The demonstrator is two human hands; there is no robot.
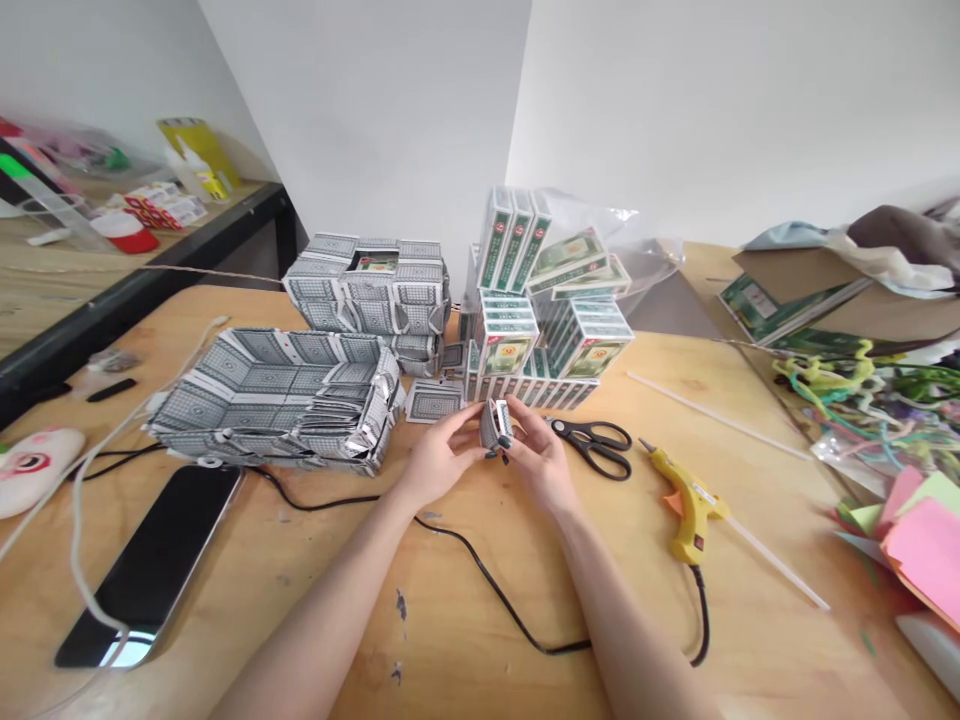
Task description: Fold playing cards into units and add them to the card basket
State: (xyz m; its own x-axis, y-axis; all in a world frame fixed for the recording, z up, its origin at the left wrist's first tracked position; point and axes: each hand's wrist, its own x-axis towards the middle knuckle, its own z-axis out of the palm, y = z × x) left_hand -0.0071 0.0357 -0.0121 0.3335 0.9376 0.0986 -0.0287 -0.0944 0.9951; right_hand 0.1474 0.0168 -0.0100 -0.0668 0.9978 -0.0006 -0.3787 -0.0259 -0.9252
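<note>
A small folded piece of playing cards (495,425) is held between both hands above the middle of the table. My left hand (442,458) pinches it from the left, and my right hand (538,452) grips its right side. Behind my left hand, a flat stack of grey-backed cards (435,400) lies on the table. An open tray built of folded cards (255,400) stands to the left, with more cards inside it. Farther back is a larger closed card structure (367,300). Black-handled scissors (600,445) lie just right of my right hand.
Green-and-white card boxes (510,350) are piled behind my hands. A yellow glue gun (694,505) with its cord lies on the right, near a thin white stick (712,412). A phone (154,565) rests at left. Black cable (480,560) crosses the table under my forearms.
</note>
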